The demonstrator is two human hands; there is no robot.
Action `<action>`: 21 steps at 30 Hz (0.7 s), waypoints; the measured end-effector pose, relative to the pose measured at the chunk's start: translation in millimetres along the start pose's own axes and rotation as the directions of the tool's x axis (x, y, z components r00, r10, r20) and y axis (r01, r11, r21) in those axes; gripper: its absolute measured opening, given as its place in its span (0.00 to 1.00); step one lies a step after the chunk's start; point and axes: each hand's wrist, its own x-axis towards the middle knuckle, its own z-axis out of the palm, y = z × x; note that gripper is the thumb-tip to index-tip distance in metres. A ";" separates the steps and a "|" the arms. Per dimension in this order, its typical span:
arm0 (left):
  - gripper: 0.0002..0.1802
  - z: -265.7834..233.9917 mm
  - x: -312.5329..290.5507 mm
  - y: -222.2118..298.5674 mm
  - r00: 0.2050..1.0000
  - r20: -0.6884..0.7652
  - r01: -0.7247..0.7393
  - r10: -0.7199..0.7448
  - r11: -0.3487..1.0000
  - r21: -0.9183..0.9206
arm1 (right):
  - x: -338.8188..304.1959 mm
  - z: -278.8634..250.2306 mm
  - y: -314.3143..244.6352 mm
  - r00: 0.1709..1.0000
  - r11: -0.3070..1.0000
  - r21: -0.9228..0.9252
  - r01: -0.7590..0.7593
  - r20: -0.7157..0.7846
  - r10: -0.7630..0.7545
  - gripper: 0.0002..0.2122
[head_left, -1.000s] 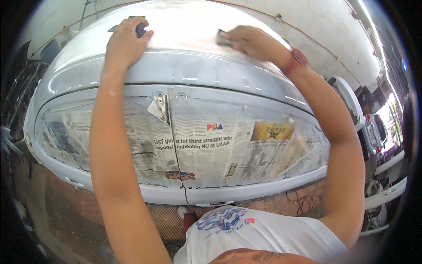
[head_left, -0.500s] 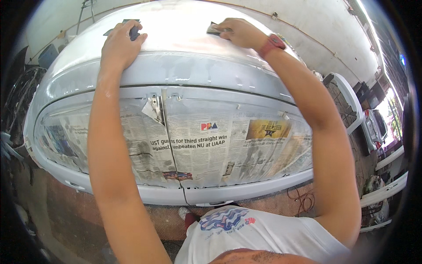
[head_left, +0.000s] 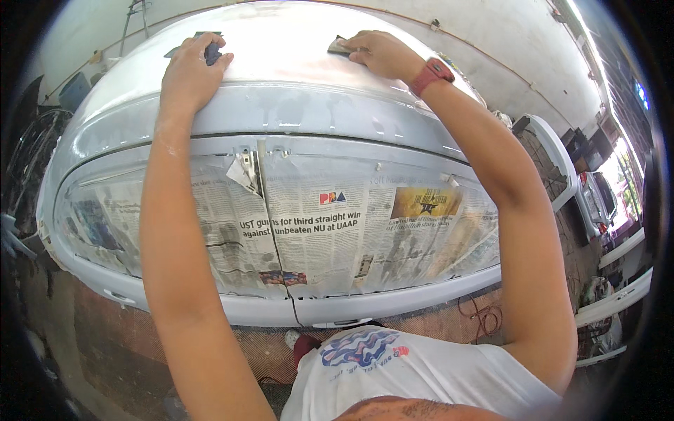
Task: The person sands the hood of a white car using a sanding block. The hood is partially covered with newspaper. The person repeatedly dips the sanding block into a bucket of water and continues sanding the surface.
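Note:
Both my arms reach over the side of a car to its wet, whitish roof (head_left: 281, 52). My left hand (head_left: 188, 74) is closed round a dark blue pad (head_left: 212, 53), on the far left of the roof. A dark green flat edge (head_left: 208, 34) sticks out past those fingers; whether it is part of the pad I cannot tell. Right of it, my right hand (head_left: 382, 55) grips a dark, flat piece like folded sandpaper (head_left: 340, 47) against the roof. Fingers and thumb hide most of it. A red watch (head_left: 432, 76) circles my right wrist.
Newspaper (head_left: 316, 245) covers the car's side windows below the roof edge. White body panels (head_left: 625, 298) stand at the right, near a silver vehicle (head_left: 600, 200). A reddish hose (head_left: 481, 316) lies on the floor. A ladder-like stand (head_left: 133, 21) is at the far left.
My right hand has shifted slightly left and down on the roof with the flat dark piece. My left hand has stayed nearly in place.

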 end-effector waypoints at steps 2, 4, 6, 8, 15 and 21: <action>0.18 -1.8 -4.2 -3.7 1.000 -0.003 -0.002 0.002 1.000 0.016 | -20.2 -1.1 -10.7 0.990 0.990 0.001 0.140 -0.020 -0.140 0.19; 0.19 -4.3 -3.3 0.0 1.000 0.013 0.006 -0.006 0.999 0.044 | -44.4 -26.3 -30.6 0.991 0.987 0.090 0.133 0.016 -0.135 0.20; 0.19 -1.3 2.8 17.6 0.998 0.057 0.018 -0.021 0.998 0.057 | -56.5 -42.2 -27.3 0.995 0.988 0.129 0.088 0.045 -0.094 0.20; 0.19 0.8 6.8 19.7 0.999 0.044 -0.002 -0.002 0.996 0.087 | -21.2 -20.6 -8.4 0.998 0.996 0.065 0.058 0.018 -0.060 0.20; 0.19 -4.4 -5.9 -3.3 1.000 0.013 0.013 -0.013 0.999 0.029 | -14.7 1.4 -52.7 0.995 0.991 0.093 0.093 -0.042 -0.089 0.19; 0.19 0.8 3.5 11.4 0.999 0.035 -0.026 0.023 0.996 0.086 | 11.1 -5.2 -42.3 0.997 0.995 0.059 0.078 0.001 -0.078 0.19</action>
